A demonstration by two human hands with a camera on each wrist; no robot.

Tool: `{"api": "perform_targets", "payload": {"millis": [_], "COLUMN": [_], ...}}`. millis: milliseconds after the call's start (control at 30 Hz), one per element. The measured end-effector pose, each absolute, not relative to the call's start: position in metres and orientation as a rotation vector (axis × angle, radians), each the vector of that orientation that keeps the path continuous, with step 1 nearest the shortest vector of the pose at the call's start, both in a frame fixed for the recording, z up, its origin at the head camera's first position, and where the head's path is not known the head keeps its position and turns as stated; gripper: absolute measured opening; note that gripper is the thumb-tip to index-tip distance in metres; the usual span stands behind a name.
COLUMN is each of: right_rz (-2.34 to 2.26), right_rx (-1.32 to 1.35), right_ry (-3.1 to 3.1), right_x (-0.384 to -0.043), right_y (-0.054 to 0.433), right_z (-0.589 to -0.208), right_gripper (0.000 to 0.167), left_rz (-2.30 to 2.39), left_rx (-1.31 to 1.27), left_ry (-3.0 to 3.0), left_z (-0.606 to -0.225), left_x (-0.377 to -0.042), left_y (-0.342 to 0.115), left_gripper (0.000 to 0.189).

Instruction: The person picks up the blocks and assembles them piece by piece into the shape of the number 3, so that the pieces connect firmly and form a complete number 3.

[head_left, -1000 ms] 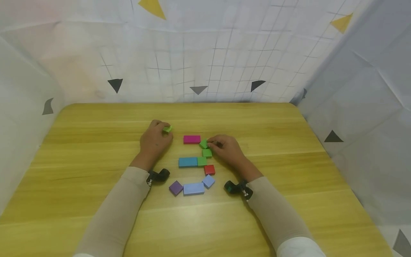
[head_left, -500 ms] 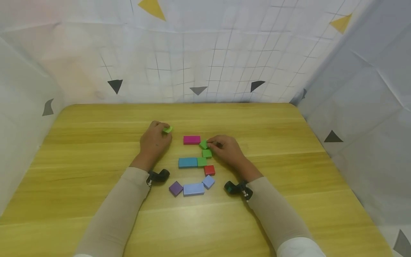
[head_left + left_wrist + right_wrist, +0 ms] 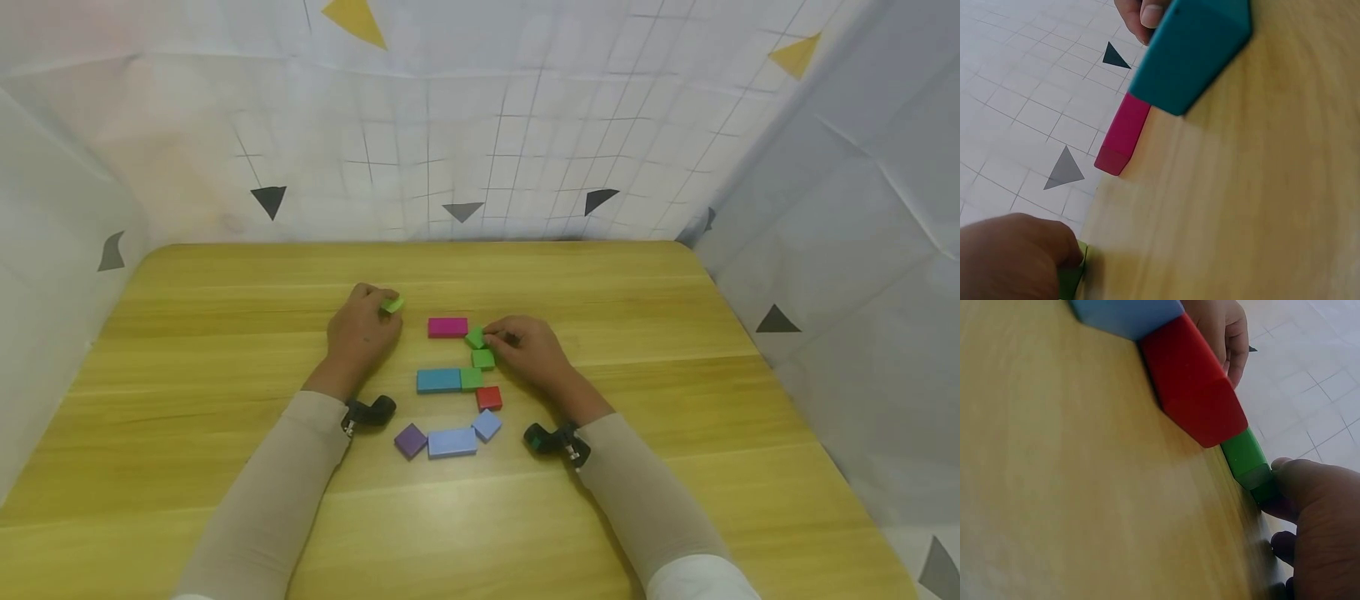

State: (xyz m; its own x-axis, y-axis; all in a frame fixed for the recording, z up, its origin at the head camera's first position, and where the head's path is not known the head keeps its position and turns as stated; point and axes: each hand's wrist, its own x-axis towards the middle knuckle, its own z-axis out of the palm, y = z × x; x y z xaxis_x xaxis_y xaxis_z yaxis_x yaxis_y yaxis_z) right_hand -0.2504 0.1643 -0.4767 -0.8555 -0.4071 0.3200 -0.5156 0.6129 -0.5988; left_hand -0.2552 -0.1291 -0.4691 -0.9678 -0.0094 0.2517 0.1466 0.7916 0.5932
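Note:
At the far left of the block group, my left hand [image 3: 363,327] grips a small light green block [image 3: 393,306] between thumb and fingers. The same block [image 3: 1072,279] shows partly behind the fingers in the left wrist view. My right hand [image 3: 529,346] pinches the corner of a tilted green block [image 3: 476,337] with thumb and forefinger. This block stands between a magenta block [image 3: 447,327] and a second green block [image 3: 483,359]. In the right wrist view, my right hand [image 3: 1330,515] covers part of the green blocks' far end.
Nearer the body, a blue block [image 3: 438,381] adjoins a third green block [image 3: 472,379], with a red block [image 3: 489,397] beside it. A pale blue square [image 3: 487,425], a long pale blue block [image 3: 452,442] and a purple block [image 3: 411,441] lie in front on the wooden table [image 3: 465,533].
The light green block in my left hand has shifted very slightly toward me. My right hand and the blocks on the table keep their places.

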Motion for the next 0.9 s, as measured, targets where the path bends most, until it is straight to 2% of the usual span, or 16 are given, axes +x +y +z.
{"api": "perform_targets", "payload": {"millis": [900], "right_rz": [1.047], "right_rx": [0.771], "right_ry": [-2.692], "right_x": [-0.2499], "right_y": [0.1633], "right_z": [-0.4744], "right_gripper": [0.016], "left_rz": [-0.929], "left_rx": [-0.207], "left_ry": [-2.850], "left_z": [-0.4687], "left_x": [-0.2526], "left_y": [-0.1339], "left_gripper": [0.038]}}
